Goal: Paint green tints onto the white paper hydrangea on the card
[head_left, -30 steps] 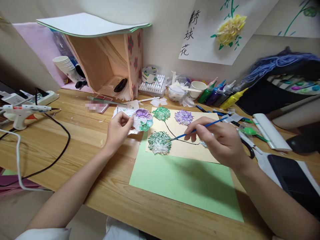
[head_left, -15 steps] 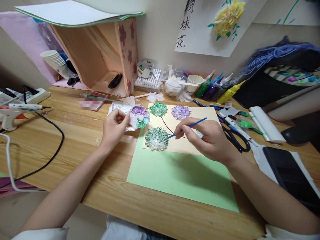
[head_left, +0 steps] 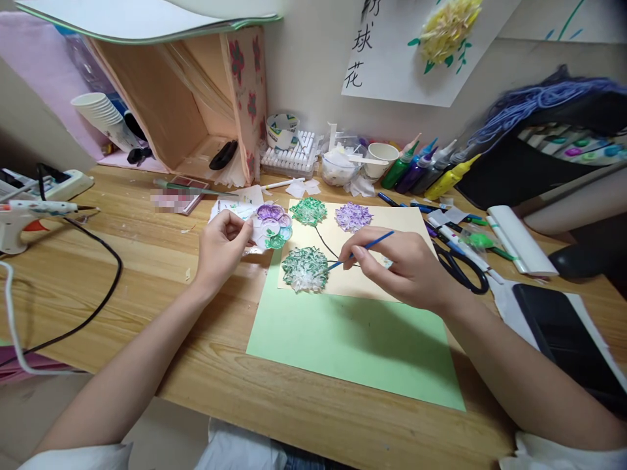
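Note:
My left hand pinches the edge of a small flower-shaped paint palette with purple and green paint in its wells. My right hand grips a thin blue paintbrush like a pen. Its tip meets the right side of a green-and-white paper flower, whose lower petals are still whitish. This flower sits on cream paper, along with a smaller green flower and a purple flower. Dark drawn stems run between them, partly hidden by my right hand. Green paper lies underneath.
Paint bottles, a paper cup and a marker set line the back. Scissors, pens and a phone lie to the right. A glue gun and its black cable are on the left.
The brush handle has shifted slightly left, its tip staying at the right side of the green-and-white flower. The whole view has moved a little. Both hands keep their holds.

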`<state>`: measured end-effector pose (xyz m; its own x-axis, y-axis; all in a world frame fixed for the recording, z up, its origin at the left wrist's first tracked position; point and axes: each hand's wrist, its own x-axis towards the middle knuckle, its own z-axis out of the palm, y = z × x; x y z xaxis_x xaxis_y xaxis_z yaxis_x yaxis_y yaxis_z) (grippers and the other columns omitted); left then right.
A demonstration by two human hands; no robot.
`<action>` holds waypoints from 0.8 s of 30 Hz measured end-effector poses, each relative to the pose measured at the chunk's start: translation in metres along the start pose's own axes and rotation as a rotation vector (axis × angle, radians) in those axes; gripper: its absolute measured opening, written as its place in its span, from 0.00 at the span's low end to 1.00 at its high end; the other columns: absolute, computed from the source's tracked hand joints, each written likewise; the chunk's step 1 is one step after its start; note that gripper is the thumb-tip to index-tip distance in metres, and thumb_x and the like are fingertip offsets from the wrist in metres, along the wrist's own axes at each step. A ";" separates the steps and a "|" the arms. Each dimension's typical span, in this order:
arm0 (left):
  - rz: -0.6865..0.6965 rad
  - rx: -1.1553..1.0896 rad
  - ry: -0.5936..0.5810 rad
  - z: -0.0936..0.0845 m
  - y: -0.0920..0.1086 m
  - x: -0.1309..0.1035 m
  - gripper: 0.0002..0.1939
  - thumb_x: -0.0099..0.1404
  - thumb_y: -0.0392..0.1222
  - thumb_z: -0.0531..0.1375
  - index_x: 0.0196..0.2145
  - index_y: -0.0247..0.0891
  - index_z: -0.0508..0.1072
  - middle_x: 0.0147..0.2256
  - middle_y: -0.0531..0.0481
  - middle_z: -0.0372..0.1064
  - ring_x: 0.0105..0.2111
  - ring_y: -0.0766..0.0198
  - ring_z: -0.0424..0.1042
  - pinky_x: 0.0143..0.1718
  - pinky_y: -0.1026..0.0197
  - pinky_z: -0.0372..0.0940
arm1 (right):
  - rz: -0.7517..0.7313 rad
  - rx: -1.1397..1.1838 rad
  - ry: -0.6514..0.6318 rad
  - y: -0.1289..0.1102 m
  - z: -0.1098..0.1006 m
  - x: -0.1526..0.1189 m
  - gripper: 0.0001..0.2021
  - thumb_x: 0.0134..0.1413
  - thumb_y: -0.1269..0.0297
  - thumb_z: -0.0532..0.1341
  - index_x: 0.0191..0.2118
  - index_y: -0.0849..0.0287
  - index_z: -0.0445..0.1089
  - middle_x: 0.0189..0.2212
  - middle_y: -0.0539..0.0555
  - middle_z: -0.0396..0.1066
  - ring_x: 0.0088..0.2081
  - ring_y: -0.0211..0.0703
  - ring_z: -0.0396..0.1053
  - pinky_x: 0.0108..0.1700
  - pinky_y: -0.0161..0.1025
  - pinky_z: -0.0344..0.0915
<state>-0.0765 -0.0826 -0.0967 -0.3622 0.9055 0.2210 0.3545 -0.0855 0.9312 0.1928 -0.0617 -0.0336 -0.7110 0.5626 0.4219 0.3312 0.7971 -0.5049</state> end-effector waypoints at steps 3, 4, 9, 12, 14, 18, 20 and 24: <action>0.002 -0.012 -0.003 0.000 0.000 0.000 0.11 0.58 0.43 0.62 0.24 0.40 0.64 0.20 0.55 0.67 0.21 0.66 0.71 0.23 0.65 0.67 | 0.025 0.037 0.066 0.001 -0.002 0.000 0.10 0.60 0.70 0.51 0.32 0.54 0.67 0.26 0.50 0.73 0.28 0.38 0.72 0.31 0.36 0.65; 0.001 -0.016 -0.002 0.000 0.000 0.000 0.11 0.58 0.43 0.62 0.24 0.40 0.64 0.20 0.55 0.67 0.21 0.66 0.71 0.23 0.65 0.67 | 0.027 0.047 0.066 0.001 -0.002 0.000 0.10 0.60 0.70 0.51 0.32 0.54 0.67 0.26 0.50 0.73 0.27 0.38 0.71 0.31 0.36 0.65; -0.006 -0.008 0.001 0.000 -0.001 0.000 0.11 0.58 0.43 0.63 0.24 0.40 0.65 0.21 0.54 0.68 0.21 0.66 0.71 0.23 0.65 0.68 | -0.017 -0.008 -0.003 0.002 0.000 0.001 0.09 0.59 0.69 0.52 0.31 0.54 0.67 0.26 0.50 0.73 0.28 0.39 0.71 0.32 0.37 0.66; 0.005 -0.001 0.003 0.000 -0.002 0.001 0.10 0.58 0.43 0.62 0.24 0.40 0.65 0.21 0.54 0.68 0.21 0.66 0.71 0.23 0.65 0.68 | 0.004 -0.004 0.036 0.003 -0.001 0.000 0.09 0.59 0.70 0.51 0.31 0.53 0.66 0.26 0.49 0.73 0.27 0.38 0.71 0.31 0.36 0.65; 0.008 0.002 0.004 0.000 -0.003 0.001 0.10 0.58 0.43 0.62 0.24 0.40 0.65 0.21 0.55 0.68 0.21 0.66 0.71 0.23 0.66 0.67 | 0.014 0.015 0.042 0.003 -0.001 0.000 0.10 0.60 0.71 0.51 0.31 0.53 0.66 0.26 0.49 0.73 0.27 0.37 0.71 0.31 0.36 0.65; -0.001 0.007 0.002 0.000 -0.004 0.001 0.10 0.58 0.44 0.63 0.24 0.40 0.66 0.21 0.55 0.68 0.21 0.66 0.71 0.23 0.66 0.68 | -0.026 -0.015 -0.005 0.003 0.000 0.000 0.09 0.59 0.70 0.52 0.31 0.54 0.66 0.26 0.50 0.73 0.28 0.39 0.70 0.32 0.37 0.65; 0.000 0.010 0.004 0.000 -0.004 0.001 0.10 0.58 0.44 0.63 0.25 0.40 0.66 0.21 0.54 0.68 0.21 0.66 0.71 0.24 0.65 0.68 | -0.028 -0.033 0.002 0.003 0.000 0.001 0.09 0.59 0.70 0.52 0.31 0.54 0.66 0.25 0.50 0.72 0.27 0.39 0.70 0.31 0.37 0.65; 0.001 0.014 0.006 0.000 -0.002 0.001 0.10 0.58 0.44 0.63 0.24 0.40 0.66 0.21 0.55 0.68 0.21 0.66 0.71 0.24 0.65 0.68 | -0.022 -0.019 0.025 0.004 -0.001 0.000 0.09 0.59 0.71 0.51 0.31 0.54 0.66 0.26 0.49 0.72 0.26 0.37 0.68 0.30 0.36 0.64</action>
<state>-0.0778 -0.0813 -0.0985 -0.3673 0.9027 0.2242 0.3672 -0.0807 0.9266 0.1944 -0.0582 -0.0350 -0.7023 0.5502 0.4518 0.3279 0.8133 -0.4807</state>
